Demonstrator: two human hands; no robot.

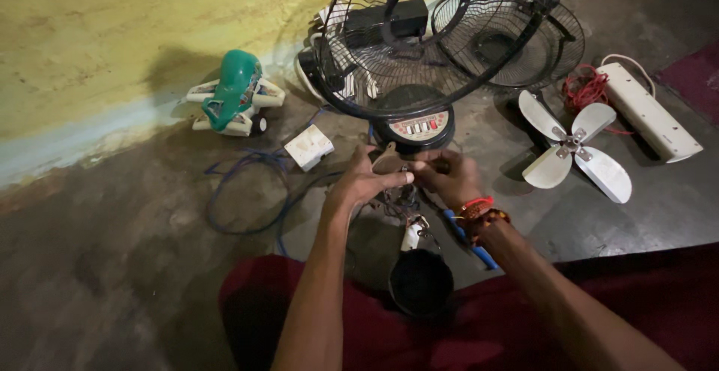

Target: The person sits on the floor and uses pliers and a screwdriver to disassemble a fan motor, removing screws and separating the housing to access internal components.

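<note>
A table fan lies taken apart on the floor. Its black base with a button panel (414, 126) stands in front of me, with a wire guard (389, 41) leaning over it. My left hand (363, 184) and my right hand (449, 178) meet just below the base, fingers pinched on small metal parts and wires (401, 191) of the fan. What exactly each fingertip grips is too small to tell. A red thread band sits on my right wrist. A black round cap (421, 283) rests near my lap.
A white four-blade fan propeller (573, 146) lies at right, beside a white power strip (650, 113) with red cable. A second guard (517, 38) leans behind. A green-and-white toy (234, 101), a white switch box (309, 147), blue cable (247, 191) and a blue-handled tool (472, 244) lie on the floor.
</note>
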